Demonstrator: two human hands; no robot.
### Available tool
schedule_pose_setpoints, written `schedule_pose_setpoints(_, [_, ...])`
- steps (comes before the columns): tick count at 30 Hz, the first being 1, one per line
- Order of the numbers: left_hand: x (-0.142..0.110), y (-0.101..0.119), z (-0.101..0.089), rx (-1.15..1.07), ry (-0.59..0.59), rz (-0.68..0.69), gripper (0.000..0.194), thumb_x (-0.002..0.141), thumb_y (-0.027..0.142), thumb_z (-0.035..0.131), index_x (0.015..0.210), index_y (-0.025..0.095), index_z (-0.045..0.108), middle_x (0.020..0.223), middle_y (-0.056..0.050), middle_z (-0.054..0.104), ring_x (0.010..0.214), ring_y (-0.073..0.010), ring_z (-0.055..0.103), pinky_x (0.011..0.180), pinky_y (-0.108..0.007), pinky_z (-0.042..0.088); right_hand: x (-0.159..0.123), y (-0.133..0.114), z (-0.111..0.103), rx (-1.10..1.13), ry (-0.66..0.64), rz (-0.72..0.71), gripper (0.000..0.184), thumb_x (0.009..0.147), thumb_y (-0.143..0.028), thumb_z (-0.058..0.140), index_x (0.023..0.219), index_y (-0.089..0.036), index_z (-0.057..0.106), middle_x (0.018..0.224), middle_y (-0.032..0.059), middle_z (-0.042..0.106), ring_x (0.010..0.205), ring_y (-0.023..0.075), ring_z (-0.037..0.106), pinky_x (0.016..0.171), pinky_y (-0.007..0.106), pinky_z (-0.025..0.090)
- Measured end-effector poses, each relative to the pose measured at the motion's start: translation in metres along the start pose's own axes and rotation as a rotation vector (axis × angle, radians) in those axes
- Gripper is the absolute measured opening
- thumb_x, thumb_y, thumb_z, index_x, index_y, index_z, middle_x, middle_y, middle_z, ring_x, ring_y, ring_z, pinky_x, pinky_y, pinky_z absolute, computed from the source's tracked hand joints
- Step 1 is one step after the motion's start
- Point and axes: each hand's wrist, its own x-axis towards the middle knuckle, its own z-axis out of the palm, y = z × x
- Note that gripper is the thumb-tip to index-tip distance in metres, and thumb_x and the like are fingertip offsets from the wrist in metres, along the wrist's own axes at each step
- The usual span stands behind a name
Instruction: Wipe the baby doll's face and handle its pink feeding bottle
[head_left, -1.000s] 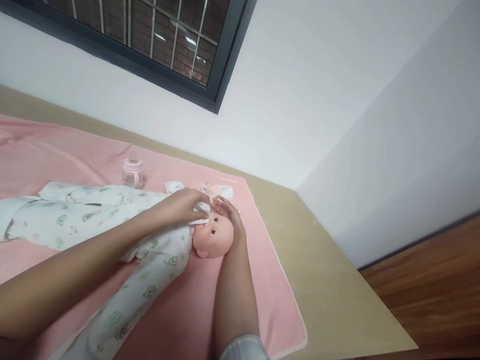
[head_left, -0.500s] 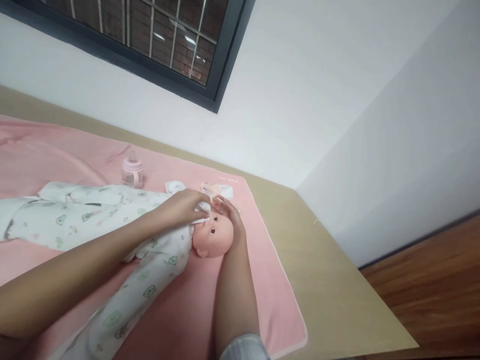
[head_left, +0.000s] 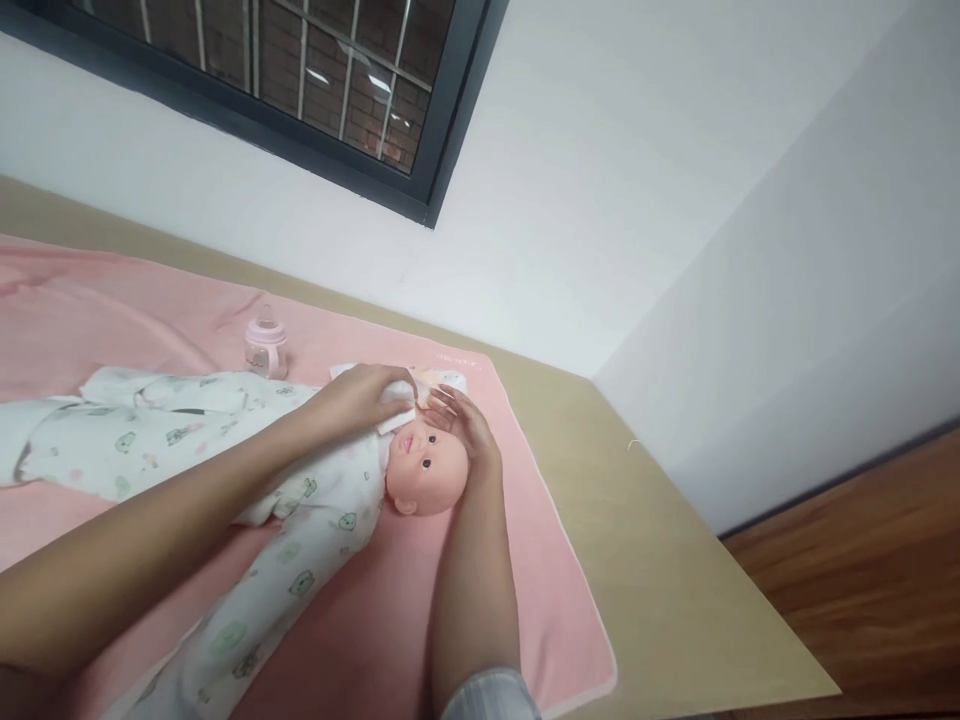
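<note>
A baby doll (head_left: 427,478) lies on its back in a white printed outfit (head_left: 180,425), its bald head to the right. My left hand (head_left: 360,402) pinches a folded white tissue (head_left: 396,422) just beside the doll's mouth and chin; the pink mouth shows. Along the crown and far side of the head my right hand (head_left: 474,425) is cupped, touching it. The fingers of that hand are loosely curved and apart, with its palm partly behind the head. A white and peach item (head_left: 454,380) lies just behind my hands, mostly hidden.
A pink baby bottle (head_left: 266,345) with a handle stands behind the doll. Beneath everything is a pink blanket (head_left: 540,600) on a wooden table (head_left: 660,600). A white wall (head_left: 600,180) with a dark-framed window (head_left: 427,190) rises at the table's far edge.
My left hand has moved slightly left and up with the tissue, uncovering the doll's mouth. My right hand has shifted a little but stays against the head.
</note>
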Motion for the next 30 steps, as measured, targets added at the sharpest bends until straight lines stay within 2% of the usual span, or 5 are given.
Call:
schedule_pose_setpoints(8, [0.005, -0.017, -0.017, -0.088, 0.115, -0.035, 0.037, 0.078, 0.047, 0.051, 0.097, 0.018, 0.067, 0.106, -0.007, 0.071, 0.101, -0.0291, 0.063, 0.091, -0.037, 0.044, -0.039, -0.077, 0.037, -0.481, -0.312, -0.060, 0.036, 0.080, -0.047, 0.066, 0.103, -0.020, 0.072, 0.126, 0.0070, 0.063, 0.114, 0.0237, 0.059, 0.102, 0.041, 0.044])
schedule_pose_setpoints(12, [0.004, -0.016, -0.018, -0.152, 0.103, -0.008, 0.040, 0.075, 0.049, 0.056, 0.097, 0.018, 0.067, 0.106, -0.006, 0.071, 0.101, -0.0284, 0.063, 0.092, -0.036, 0.044, -0.047, -0.085, 0.066, -0.665, -0.467, -0.021, 0.033, 0.082, -0.043, 0.065, 0.107, -0.023, 0.071, 0.124, 0.0055, 0.064, 0.113, 0.0224, 0.061, 0.103, 0.041, 0.043])
schedule_pose_setpoints(16, [0.004, -0.010, -0.018, -0.184, 0.073, -0.018, 0.039, 0.073, 0.050, 0.056, 0.093, 0.018, 0.068, 0.101, -0.005, 0.072, 0.097, -0.0277, 0.064, 0.088, -0.035, 0.046, -0.046, -0.083, 0.078, -0.729, -0.501, -0.056, 0.034, 0.084, -0.046, 0.061, 0.104, -0.022, 0.073, 0.109, 0.0046, 0.070, 0.108, 0.0218, 0.062, 0.103, 0.043, 0.043])
schedule_pose_setpoints(23, [0.006, -0.018, -0.022, -0.207, 0.065, -0.143, 0.042, 0.071, 0.049, 0.058, 0.097, 0.016, 0.063, 0.071, -0.004, 0.069, 0.071, -0.0231, 0.065, 0.064, -0.030, 0.046, -0.038, -0.078, 0.054, -0.598, -0.251, -0.111, 0.036, 0.077, -0.051, 0.067, 0.087, -0.017, 0.076, 0.091, 0.0059, 0.073, 0.090, 0.0197, 0.066, 0.097, 0.041, 0.047])
schedule_pose_setpoints(30, [0.005, -0.035, -0.042, -0.247, 0.084, -0.227, 0.040, 0.074, 0.049, 0.060, 0.098, 0.017, 0.063, 0.074, -0.004, 0.071, 0.072, -0.0225, 0.068, 0.064, -0.029, 0.048, -0.020, -0.055, 0.012, -0.355, 0.225, -0.224, 0.025, 0.076, -0.042, 0.067, 0.077, -0.018, 0.072, 0.074, 0.0041, 0.070, 0.077, 0.0152, 0.065, 0.088, 0.034, 0.050])
